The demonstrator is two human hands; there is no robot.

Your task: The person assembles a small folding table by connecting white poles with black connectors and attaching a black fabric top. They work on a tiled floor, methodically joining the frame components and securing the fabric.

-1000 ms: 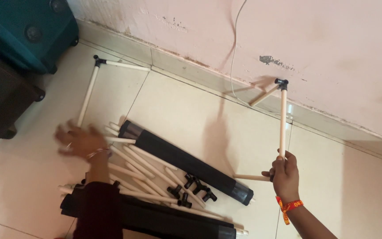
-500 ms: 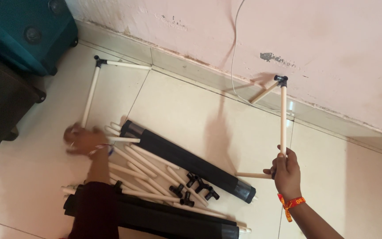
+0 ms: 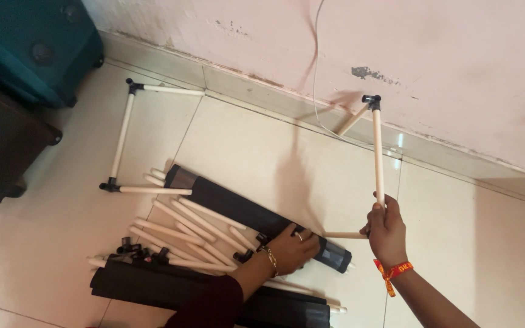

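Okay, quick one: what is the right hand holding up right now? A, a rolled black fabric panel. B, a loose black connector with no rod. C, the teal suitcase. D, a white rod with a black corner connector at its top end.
D: the right hand grips a white rod that rises to a black corner connector near the wall.

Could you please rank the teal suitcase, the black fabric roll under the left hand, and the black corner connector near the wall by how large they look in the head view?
1. teal suitcase, though partly cut off by the frame
2. black fabric roll, long and narrow
3. black corner connector, by far the smallest
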